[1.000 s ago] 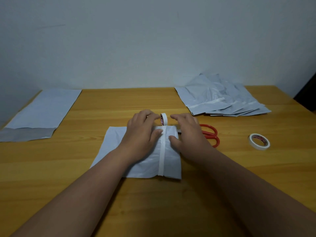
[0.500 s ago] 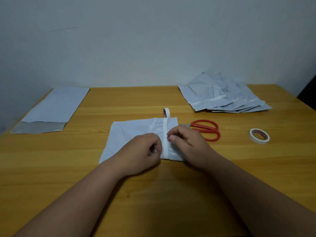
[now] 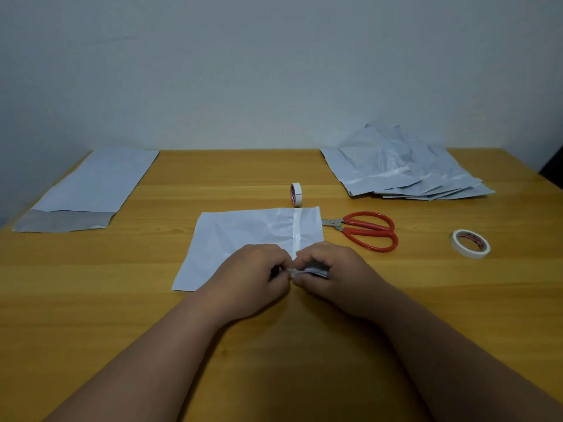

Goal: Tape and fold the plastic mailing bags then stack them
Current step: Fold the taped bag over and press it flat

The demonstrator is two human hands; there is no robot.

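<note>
At bag (image 3: 243,239) near edge: L hand (image 3: 249,278), R hand (image 3: 338,275) hide tape end.

We face a plain, pale grey-white wall (image 3: 274,71) that fills the upper part of the view, bare and evenly lit with soft, dim light. Below it, a wooden bench (image 3: 91,315) with a warm honey-yellow grain runs right up to the wall and spans the whole width. At the far right edge we see a narrow dark gap (image 3: 553,166) beside the bench.
</note>
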